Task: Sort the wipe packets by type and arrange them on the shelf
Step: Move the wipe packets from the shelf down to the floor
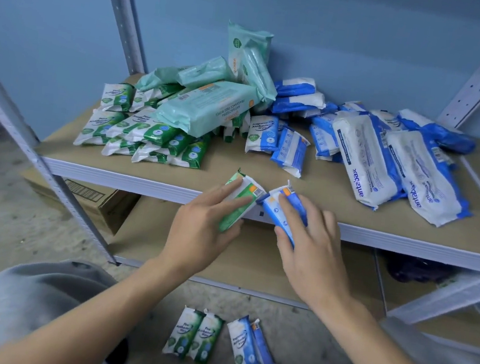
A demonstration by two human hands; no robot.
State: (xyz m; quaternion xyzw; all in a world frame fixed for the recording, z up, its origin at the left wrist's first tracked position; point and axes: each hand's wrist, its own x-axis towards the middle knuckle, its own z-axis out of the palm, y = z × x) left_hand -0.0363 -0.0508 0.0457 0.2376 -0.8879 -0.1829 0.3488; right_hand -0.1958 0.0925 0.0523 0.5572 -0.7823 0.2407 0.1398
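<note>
Sorting step: left hand (203, 222) grips 1 green packet (237, 203), right hand (313, 240) grips 1 blue packet (280, 211), at shelf (265, 167) edge. Next, likely: each to its matching pile.

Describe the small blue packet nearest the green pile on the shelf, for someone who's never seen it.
On the shelf board, look between the green packets on the left and the blue heap on the right. The small blue-and-white packet there shows its front label; the blue packet right of it shows its back.

One packet heap (162, 116) lies left on the shelf (236, 157), another heap (374, 150) right — four small packets (206, 339) lie on the floor (0, 211) before it.
</note>
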